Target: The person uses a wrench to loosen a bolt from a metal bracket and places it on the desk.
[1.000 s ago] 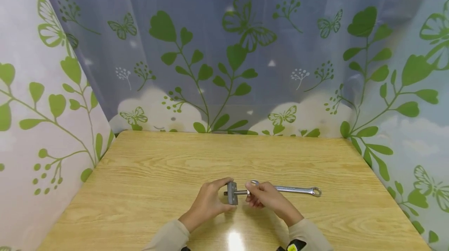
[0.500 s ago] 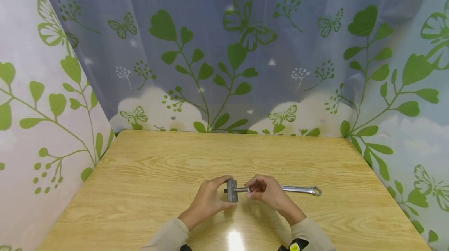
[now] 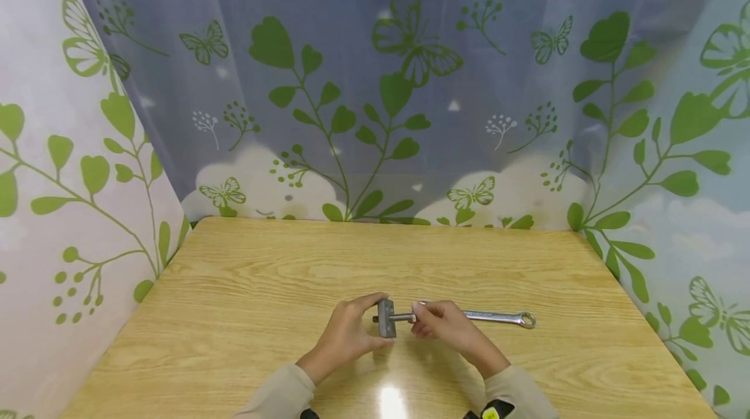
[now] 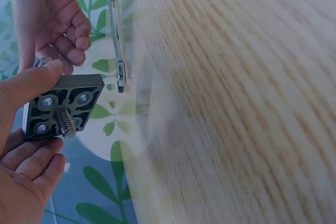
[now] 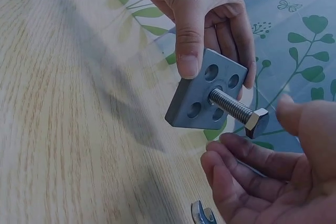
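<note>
My left hand (image 3: 344, 336) grips a small square grey metal plate (image 5: 202, 90) by opposite edges, thumb on one side and fingers on the other. The plate has several round holes and is raised above the wooden table. A threaded hex bolt (image 5: 231, 103) runs through its centre, and its tip pokes out of the ribbed back face in the left wrist view. Around the bolt's head, my right hand (image 5: 262, 182) has its thumb and loosely bent fingers spread, with a gap showing between thumb and head. A combination wrench (image 3: 495, 317) lies behind the right hand, its open end partly hidden.
The wood-grain table (image 3: 263, 276) spreads out around both hands. A patterned curtain (image 3: 351, 81) with green leaves and butterflies rises along its back edge and both sides.
My right hand has rolled at the bolt's head, from fingers on top half a second ago back to fingers below. The left hand and plate barely moved; the wrench lies still.
</note>
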`<state>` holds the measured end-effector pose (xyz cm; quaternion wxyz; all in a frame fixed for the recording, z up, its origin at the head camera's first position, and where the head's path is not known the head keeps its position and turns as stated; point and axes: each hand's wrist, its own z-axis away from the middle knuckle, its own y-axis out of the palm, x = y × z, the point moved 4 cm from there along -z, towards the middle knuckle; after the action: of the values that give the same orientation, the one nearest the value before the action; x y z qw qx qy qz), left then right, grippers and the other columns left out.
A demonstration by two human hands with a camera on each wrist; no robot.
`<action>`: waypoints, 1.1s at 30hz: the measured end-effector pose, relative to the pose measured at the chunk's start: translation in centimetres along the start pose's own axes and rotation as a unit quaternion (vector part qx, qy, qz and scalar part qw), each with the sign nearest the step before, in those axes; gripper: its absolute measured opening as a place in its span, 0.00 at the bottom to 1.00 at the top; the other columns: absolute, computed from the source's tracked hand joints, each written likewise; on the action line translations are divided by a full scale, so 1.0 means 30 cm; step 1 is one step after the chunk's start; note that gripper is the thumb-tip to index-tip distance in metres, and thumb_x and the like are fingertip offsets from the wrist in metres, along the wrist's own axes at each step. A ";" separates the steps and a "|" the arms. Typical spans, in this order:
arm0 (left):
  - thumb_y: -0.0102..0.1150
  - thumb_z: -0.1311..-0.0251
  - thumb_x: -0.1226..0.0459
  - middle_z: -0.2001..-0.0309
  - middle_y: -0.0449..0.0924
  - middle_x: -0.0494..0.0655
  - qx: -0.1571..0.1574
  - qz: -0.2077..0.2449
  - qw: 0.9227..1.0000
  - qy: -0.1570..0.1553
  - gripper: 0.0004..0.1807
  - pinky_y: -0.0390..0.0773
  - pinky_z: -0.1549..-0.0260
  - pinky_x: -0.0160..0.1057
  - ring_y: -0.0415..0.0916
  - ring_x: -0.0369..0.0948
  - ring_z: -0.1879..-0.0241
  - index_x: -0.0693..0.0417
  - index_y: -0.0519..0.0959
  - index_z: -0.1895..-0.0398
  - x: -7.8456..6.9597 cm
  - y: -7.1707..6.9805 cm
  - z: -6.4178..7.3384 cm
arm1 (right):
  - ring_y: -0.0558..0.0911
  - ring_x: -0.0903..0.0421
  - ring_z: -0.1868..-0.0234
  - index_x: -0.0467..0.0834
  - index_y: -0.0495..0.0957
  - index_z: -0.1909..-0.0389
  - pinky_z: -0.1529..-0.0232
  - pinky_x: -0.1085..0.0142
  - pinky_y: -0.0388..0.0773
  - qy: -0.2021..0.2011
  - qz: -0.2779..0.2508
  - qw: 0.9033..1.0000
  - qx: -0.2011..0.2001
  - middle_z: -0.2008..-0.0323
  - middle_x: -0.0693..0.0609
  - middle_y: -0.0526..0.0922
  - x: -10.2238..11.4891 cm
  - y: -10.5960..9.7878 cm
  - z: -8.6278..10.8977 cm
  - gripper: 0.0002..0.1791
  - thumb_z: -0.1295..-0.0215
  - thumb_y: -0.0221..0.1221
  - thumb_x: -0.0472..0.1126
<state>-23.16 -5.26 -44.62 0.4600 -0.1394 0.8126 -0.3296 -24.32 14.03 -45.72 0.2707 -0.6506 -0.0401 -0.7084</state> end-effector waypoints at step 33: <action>0.79 0.63 0.66 0.47 0.80 0.57 0.000 -0.007 1.000 0.003 0.38 0.80 0.48 0.46 0.79 0.50 0.47 0.65 0.75 0.43 -0.002 0.008 -0.002 | 0.81 0.51 0.56 0.31 0.76 0.47 0.55 0.60 0.82 -0.047 0.033 0.998 -0.020 0.54 0.40 0.82 0.004 -0.009 0.005 0.23 0.32 0.58 0.47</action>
<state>-23.17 -5.02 -44.70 0.4557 -0.1439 0.8127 -0.3333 -24.30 14.28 -45.50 0.2785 -0.6892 -0.0171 -0.6687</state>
